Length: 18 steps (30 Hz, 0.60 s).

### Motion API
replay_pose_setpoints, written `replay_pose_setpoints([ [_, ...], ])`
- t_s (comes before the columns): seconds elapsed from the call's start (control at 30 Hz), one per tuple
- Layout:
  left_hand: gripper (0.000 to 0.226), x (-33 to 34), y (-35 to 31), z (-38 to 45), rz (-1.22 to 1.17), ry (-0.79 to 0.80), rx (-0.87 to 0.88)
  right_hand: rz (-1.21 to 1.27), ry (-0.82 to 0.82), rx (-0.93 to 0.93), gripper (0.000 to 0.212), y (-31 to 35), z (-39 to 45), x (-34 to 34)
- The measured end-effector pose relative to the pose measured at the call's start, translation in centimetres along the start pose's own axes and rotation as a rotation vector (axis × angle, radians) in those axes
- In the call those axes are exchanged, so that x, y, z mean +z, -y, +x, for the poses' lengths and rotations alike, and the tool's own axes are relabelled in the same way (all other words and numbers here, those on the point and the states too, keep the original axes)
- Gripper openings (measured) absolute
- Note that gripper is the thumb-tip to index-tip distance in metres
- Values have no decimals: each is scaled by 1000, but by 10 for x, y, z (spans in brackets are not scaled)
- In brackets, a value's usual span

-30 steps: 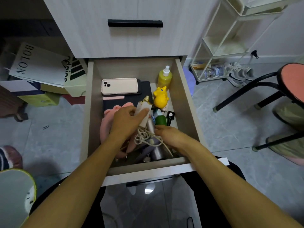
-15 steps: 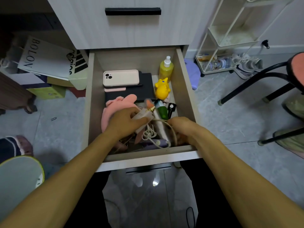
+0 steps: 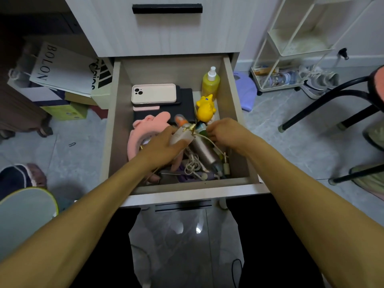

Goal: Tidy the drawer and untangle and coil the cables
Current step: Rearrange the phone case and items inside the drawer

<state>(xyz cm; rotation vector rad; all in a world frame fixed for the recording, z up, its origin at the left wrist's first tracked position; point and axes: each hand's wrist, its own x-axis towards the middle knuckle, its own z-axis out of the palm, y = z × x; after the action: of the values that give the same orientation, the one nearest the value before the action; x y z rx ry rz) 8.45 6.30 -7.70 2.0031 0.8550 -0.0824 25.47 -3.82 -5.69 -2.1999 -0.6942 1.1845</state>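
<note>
Left hand: grips pale pouch mid-drawer.
Right hand: fingers curled, hold unclear.
Cable: tangled near front edge.

The drawer stands open from above. Bare floor shows along its left wall and back; the front is choked with tangled cable, a metal tube and a pink plush.

Dim, even indoor light; glare on the glossy floor (edges bowed), moving hands slightly blurred.
</note>
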Motion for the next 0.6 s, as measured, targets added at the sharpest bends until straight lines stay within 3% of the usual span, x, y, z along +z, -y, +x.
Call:
replay_pose_setpoints([
  [0.07, 37, -1, 9, 4, 62, 21, -37, -234, -50, -74, 26, -3, -3, -1],
  [0.17, 34, -5, 15, 9, 108, 17, -42, -302, -142, -213, 20, -11, -14, 4],
  [0.37, 33, -31, 15, -12, 229, -6, -25, -534, 51, -460, 16, -19, -24, 31],
  [0.43, 41, -46, 13, -24, 571, 1, 25, -596, 134, -469, 26, -15, -20, 41],
  [0.5, 59, -58, 22, -32, 957, -22, 124, -760, 206, -485, 50, -10, -15, 49],
  [0.6, 64, -73, 36, -39, 1096, -24, 175, -1026, 144, -527, 75, -7, -13, 61],
])
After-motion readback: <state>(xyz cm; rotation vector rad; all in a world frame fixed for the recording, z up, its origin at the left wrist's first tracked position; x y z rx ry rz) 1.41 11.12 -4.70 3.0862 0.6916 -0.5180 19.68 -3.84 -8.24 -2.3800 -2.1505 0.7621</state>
